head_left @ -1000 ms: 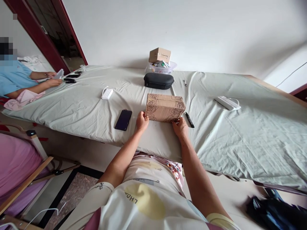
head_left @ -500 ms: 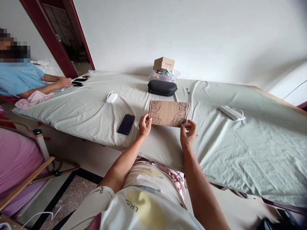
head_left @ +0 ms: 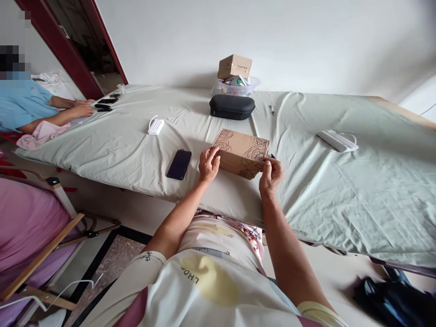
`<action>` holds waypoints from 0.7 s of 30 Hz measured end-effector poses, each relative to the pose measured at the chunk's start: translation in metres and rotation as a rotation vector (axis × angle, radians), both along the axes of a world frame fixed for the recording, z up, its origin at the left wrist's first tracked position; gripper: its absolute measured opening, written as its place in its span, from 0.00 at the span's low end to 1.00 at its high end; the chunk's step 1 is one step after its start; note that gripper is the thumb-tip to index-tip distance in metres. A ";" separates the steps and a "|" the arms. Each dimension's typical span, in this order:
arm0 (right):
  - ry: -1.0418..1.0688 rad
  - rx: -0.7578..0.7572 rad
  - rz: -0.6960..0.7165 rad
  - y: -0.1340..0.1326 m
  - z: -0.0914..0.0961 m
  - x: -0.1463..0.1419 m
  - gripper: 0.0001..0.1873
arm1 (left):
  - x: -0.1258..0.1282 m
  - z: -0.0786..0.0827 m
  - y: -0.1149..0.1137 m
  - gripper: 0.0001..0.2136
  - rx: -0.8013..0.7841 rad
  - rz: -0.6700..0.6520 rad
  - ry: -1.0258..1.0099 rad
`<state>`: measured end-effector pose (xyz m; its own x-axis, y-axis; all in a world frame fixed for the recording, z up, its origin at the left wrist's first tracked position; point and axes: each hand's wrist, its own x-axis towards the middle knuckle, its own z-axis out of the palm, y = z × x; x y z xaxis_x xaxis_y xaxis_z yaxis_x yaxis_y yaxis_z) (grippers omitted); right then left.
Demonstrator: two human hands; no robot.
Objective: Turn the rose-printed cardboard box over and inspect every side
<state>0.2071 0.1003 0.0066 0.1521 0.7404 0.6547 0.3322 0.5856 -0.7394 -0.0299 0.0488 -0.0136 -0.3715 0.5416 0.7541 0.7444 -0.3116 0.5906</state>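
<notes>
Left hand (head_left: pixel 209 165): curled at the cardboard box's near left corner, thumb and fingers closed on it. Right hand (head_left: pixel 271 176): pinching the right end. Cardboard box (head_left: pixel 243 141): one, scribbled with dark loops, held between the hands over the cloth-covered desk (head_left: pixel 340 195); whether its base touches the cloth cannot be told. Handling, as judged: light for its bulk, stiff along the edges, softer mid-panel, dry rather than slippery, likely to dent if squeezed — best gripped at both ends, near the corners.

Phone (head_left: pixel 179 164): dark, flat, left of the box. White power strip (head_left: pixel 335 141): well to the box's right. White plug block (head_left: pixel 156 128): farther left of the box, beyond the phone. Black case (head_left: pixel 232 107): just beyond the box. Pen (head_left: pixel 272 110): beyond the box, rightward. Clear tub (head_left: pixel 251 86): behind the case, small carton (head_left: pixel 235 66) on top.
</notes>
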 end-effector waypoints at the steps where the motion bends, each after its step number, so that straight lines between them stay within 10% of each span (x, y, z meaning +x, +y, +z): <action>1: -0.004 0.004 0.004 -0.004 0.002 -0.002 0.24 | 0.001 0.000 0.000 0.23 -0.019 0.009 0.011; 14: -0.338 0.173 0.354 -0.042 0.008 -0.035 0.21 | 0.012 0.014 -0.015 0.31 -0.071 -0.146 0.129; 21: -0.275 0.099 0.249 -0.033 0.005 -0.035 0.22 | 0.014 0.016 -0.016 0.36 -0.065 -0.218 0.193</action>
